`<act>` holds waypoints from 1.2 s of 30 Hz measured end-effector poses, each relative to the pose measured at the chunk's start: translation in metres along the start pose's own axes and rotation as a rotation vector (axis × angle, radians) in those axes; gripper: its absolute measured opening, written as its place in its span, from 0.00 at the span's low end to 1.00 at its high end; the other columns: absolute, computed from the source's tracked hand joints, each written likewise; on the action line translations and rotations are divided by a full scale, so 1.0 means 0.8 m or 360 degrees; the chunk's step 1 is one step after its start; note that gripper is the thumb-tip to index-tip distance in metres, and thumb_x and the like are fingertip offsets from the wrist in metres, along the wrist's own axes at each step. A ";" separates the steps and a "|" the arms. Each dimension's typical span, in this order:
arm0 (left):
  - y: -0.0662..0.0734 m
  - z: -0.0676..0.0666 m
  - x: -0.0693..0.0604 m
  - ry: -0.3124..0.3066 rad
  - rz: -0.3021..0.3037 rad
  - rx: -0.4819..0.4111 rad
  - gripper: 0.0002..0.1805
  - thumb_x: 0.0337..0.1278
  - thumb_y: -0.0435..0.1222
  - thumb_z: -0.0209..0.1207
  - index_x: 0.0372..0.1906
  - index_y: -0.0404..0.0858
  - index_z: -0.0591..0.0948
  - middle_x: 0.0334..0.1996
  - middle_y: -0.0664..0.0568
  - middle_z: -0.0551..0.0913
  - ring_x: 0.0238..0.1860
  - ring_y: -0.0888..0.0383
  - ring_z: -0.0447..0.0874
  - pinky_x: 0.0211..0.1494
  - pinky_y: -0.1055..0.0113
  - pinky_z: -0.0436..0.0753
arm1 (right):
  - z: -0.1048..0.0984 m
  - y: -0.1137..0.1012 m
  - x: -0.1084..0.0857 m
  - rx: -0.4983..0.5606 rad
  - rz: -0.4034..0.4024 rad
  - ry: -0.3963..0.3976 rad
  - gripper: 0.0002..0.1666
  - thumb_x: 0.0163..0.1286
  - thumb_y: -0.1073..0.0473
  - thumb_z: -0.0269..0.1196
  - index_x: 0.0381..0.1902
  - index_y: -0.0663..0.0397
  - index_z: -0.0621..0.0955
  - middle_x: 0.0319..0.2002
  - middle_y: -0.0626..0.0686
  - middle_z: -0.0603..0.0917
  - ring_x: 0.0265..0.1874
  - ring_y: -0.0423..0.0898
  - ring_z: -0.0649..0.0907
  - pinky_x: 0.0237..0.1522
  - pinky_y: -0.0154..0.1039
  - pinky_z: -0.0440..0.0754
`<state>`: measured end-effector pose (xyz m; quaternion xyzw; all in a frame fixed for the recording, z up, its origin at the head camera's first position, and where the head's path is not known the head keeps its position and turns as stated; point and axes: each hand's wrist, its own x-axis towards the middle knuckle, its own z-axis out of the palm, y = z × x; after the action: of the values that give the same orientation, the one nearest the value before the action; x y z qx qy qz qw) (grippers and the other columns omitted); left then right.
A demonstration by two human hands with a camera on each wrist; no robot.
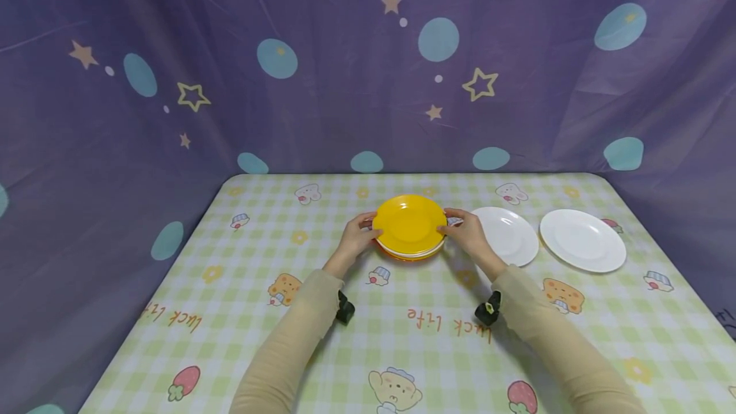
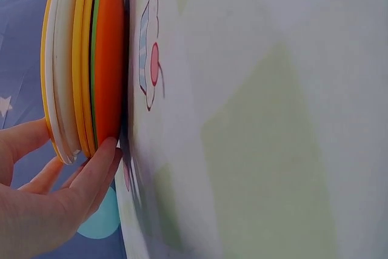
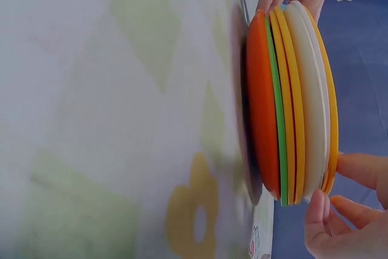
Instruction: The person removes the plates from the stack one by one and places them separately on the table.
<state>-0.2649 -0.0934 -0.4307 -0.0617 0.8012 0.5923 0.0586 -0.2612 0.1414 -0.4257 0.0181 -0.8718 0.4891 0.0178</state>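
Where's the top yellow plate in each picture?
Head: the top yellow plate is a circle just right of and below the middle.
Left wrist: a thin edge on the left side of the stack, upper left.
Right wrist: an edge on the stack's right side.
Shared landmark: the orange plate, lowest in the stack.

In the head view, most of the stack point(image 1: 409, 229) is hidden by its own top plate point(image 1: 409, 221), and only slivers of the rims beneath are shown. One white plate point(image 1: 512, 235) is partly covered at its left edge by the right hand point(image 1: 471, 235). The sleeves point(image 1: 287, 344) and the near side of the bench point(image 1: 339, 363) are cut off at the bottom. In the left wrist view, the stack's far end is cropped, and the left hand point(image 1: 353, 240) is cut off at the left edge. Whether the bench is touched by the stack cannot be told.
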 end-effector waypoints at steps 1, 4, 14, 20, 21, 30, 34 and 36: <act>0.000 0.000 0.000 -0.0001 -0.0001 0.0001 0.25 0.49 0.29 0.58 0.56 0.39 0.71 0.51 0.43 0.73 0.48 0.52 0.72 0.42 0.67 0.79 | 0.000 0.000 0.000 0.0007 0.0010 -0.0001 0.28 0.53 0.65 0.63 0.53 0.67 0.73 0.48 0.65 0.77 0.33 0.53 0.77 0.31 0.32 0.75; 0.000 0.000 0.001 0.0002 -0.0015 0.0006 0.25 0.49 0.29 0.58 0.57 0.40 0.71 0.52 0.43 0.73 0.49 0.52 0.72 0.43 0.67 0.79 | 0.001 0.000 0.002 0.0036 0.0041 -0.0004 0.28 0.53 0.66 0.63 0.54 0.67 0.72 0.47 0.66 0.77 0.33 0.53 0.77 0.31 0.31 0.75; 0.001 0.001 -0.001 0.0006 -0.0022 0.0022 0.26 0.50 0.30 0.58 0.57 0.39 0.70 0.51 0.43 0.73 0.48 0.52 0.73 0.43 0.67 0.79 | 0.002 0.001 0.007 0.0173 0.0216 -0.0005 0.30 0.52 0.68 0.63 0.55 0.65 0.71 0.36 0.60 0.77 0.33 0.47 0.75 0.27 0.24 0.72; 0.002 0.001 -0.002 0.0017 -0.0008 0.0059 0.26 0.49 0.31 0.60 0.57 0.39 0.71 0.51 0.43 0.73 0.47 0.53 0.72 0.42 0.67 0.79 | -0.002 -0.002 0.008 0.0284 0.0334 -0.0045 0.30 0.54 0.68 0.62 0.57 0.63 0.70 0.33 0.54 0.76 0.27 0.39 0.73 0.29 0.27 0.77; 0.002 0.001 -0.003 0.0015 -0.0004 0.0061 0.26 0.49 0.31 0.60 0.56 0.39 0.71 0.50 0.43 0.74 0.47 0.53 0.72 0.42 0.67 0.79 | -0.002 -0.002 0.007 0.0316 0.0361 -0.0055 0.30 0.54 0.68 0.62 0.57 0.62 0.70 0.33 0.54 0.75 0.26 0.39 0.72 0.31 0.29 0.78; 0.001 0.000 -0.004 -0.0012 0.0045 0.0079 0.25 0.47 0.31 0.61 0.55 0.36 0.72 0.52 0.42 0.73 0.48 0.51 0.70 0.44 0.67 0.78 | -0.007 0.005 0.004 0.0552 0.0442 -0.0132 0.30 0.57 0.69 0.59 0.59 0.65 0.67 0.32 0.54 0.74 0.21 0.36 0.75 0.37 0.34 0.80; 0.000 0.000 -0.005 -0.0018 0.0055 0.0098 0.26 0.46 0.33 0.62 0.55 0.37 0.73 0.52 0.43 0.73 0.49 0.51 0.69 0.46 0.67 0.77 | -0.007 0.008 0.004 0.0621 0.0467 -0.0145 0.30 0.58 0.68 0.58 0.59 0.66 0.66 0.34 0.55 0.75 0.22 0.36 0.77 0.43 0.40 0.79; 0.000 0.000 -0.005 -0.0024 0.0055 0.0095 0.26 0.46 0.33 0.62 0.55 0.37 0.73 0.52 0.43 0.73 0.49 0.51 0.69 0.45 0.68 0.77 | -0.007 0.010 0.005 0.0668 0.0499 -0.0130 0.30 0.58 0.68 0.58 0.59 0.65 0.66 0.34 0.54 0.75 0.23 0.37 0.77 0.45 0.41 0.78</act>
<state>-0.2613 -0.0936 -0.4297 -0.0417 0.8191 0.5694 0.0563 -0.2652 0.1499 -0.4294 -0.0943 -0.7435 0.6548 -0.0976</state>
